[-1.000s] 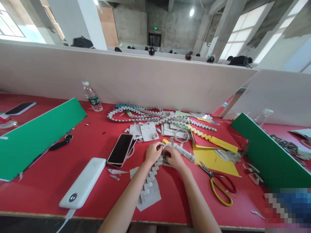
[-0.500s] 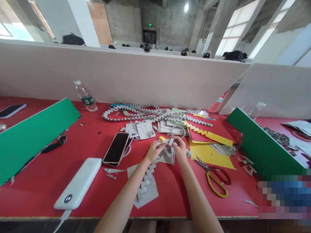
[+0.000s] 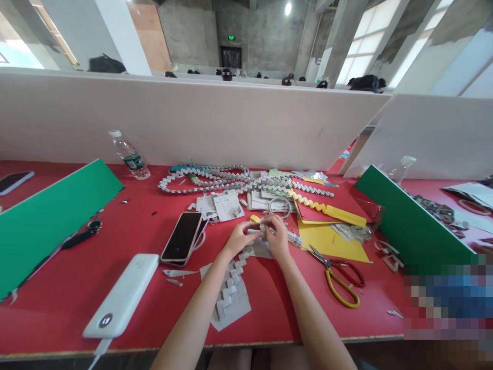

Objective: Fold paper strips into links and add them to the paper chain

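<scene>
My left hand point(image 3: 242, 237) and my right hand point(image 3: 276, 239) meet over the middle of the red table, fingertips pinched together. Between them is a small pale paper strip point(image 3: 262, 228), mostly covered by the fingers. Beneath my hands lies a sheet of printed paper point(image 3: 262, 251). A zigzag chain of folded paper point(image 3: 231, 284) rests by my left forearm, on another sheet point(image 3: 241, 306). Just right of my right hand is a narrow whitish piece point(image 3: 295, 239) whose kind I cannot make out. Behind my hands stands a white ring point(image 3: 280, 199).
Scissors point(image 3: 330, 268) with red and yellow handles lie open at right, near yellow paper point(image 3: 333, 246). Long folded-paper chains point(image 3: 169, 185) and paper pieces point(image 3: 228, 205) lie behind. A phone point(image 3: 182, 237), power bank point(image 3: 122, 293) and bottle point(image 3: 133, 159) are left. Green boards point(image 3: 416, 226) flank the space.
The paper strip stood up between my fingers and showed more before. My right fingers have since come down and closed over it. The camera view has shifted slightly.
</scene>
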`<state>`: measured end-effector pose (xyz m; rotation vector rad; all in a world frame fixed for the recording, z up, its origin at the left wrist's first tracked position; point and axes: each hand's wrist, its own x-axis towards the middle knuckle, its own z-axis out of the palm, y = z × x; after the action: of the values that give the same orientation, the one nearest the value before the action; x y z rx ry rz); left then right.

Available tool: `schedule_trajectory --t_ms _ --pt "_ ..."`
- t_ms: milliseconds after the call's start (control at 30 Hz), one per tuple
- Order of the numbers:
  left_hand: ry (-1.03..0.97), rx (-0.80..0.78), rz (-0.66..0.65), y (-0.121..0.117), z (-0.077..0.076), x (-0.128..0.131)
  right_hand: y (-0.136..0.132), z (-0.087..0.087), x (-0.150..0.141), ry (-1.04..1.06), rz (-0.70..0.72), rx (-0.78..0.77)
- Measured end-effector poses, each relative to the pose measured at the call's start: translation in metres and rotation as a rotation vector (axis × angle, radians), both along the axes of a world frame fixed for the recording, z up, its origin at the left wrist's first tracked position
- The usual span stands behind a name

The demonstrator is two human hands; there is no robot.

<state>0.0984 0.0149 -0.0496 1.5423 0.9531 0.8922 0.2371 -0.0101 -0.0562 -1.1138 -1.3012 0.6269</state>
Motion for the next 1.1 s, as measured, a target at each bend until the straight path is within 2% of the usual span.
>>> schedule_trajectory --t_ms 167,367,533,667,800,1100 --pt "-0.077 -0.019 0.053 0.003 -0.007 0.000 -0.003 0.003 -0.002 -0.087 0.011 0.019" --pt "-0.161 -0.075 0.057 0.006 -0.012 0.000 -0.002 0.001 -0.003 -0.020 0.021 0.005" --pt "-0.161 -0.076 0.079 0.006 -0.013 0.002 0.002 -0.005 -0.004 0.172 0.042 -0.033" --pt "-0.178 -0.052 0.099 0.005 -0.014 0.002 0.001 -0.002 -0.006 0.267 0.055 -0.086" --pt "-0.205 -0.042 0.119 0.005 -0.013 0.002 -0.002 0.000 -0.009 0.190 0.085 -0.098" --pt "-0.172 0.026 0.211 0.008 -0.016 -0.001 -0.001 -0.005 -0.011 -0.099 0.176 -0.012"
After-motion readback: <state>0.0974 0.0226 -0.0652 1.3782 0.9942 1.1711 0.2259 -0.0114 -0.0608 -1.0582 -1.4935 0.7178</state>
